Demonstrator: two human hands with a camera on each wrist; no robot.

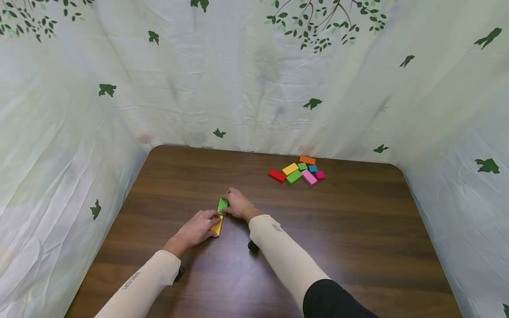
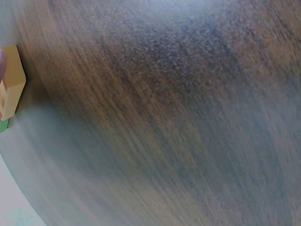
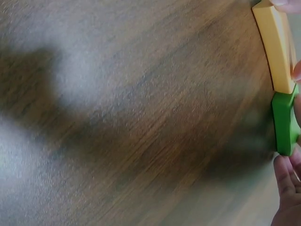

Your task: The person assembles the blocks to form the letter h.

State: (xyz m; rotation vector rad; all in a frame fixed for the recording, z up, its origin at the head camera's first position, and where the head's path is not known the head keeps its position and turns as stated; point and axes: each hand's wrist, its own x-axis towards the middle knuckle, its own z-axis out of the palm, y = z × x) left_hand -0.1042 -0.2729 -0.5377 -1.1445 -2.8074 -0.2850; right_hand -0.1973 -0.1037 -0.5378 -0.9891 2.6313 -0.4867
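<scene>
Table (image 1: 338, 238): brown top, streaked wood grain, dull sheen, rounded far corners. Sleeves, two, cream cloth with small dark lettering: left sleeve (image 1: 139, 282), right sleeve (image 1: 284, 256). Left hand (image 1: 196, 227): thumb and fingers pinch the near yellow block (image 1: 217, 226), a smooth oblong with crisp edges, apparently painted wood, its long axis running away from the person. Right hand (image 1: 239, 204): pinches the near green block (image 1: 222, 205) from its right side; same smooth finish. Governing relation: green lies directly beyond yellow, end against end, touching in the right wrist view, long axes nearly in line; left hand nearer the person, right hand farther. Beyond and to the right, well apart, a loose cluster of flat-faced blocks: red block (image 1: 277, 175), green oblong (image 1: 294, 177), pink block (image 1: 309, 177), magenta block (image 1: 320, 175), yellow oblong (image 1: 290, 168), blue block (image 1: 313, 168), small green block (image 1: 302, 166), orange block (image 1: 307, 160). Backdrop: pale creased cloth (image 1: 246, 79), printed with dark green birds and leafy branches.
</scene>
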